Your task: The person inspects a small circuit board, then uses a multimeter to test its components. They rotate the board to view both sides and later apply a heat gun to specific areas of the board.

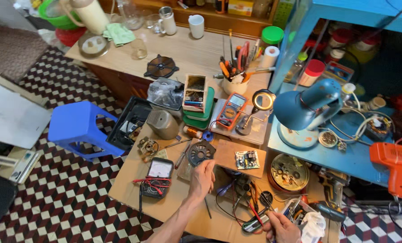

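The left hand [202, 178] rests loosely curled on the desk [129, 180], touching the round fan grille [201, 153] just beyond its fingers. The right hand [282, 227], farther off, grips pliers [255, 222].

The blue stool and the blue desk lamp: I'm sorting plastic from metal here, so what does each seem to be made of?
The blue stool looks like moulded plastic: matte, one piece, with rounded edges and cut-out sides. The blue desk lamp seems to be painted metal: its smooth domed shade shows a soft sheen, though glossy plastic can't be ruled out.
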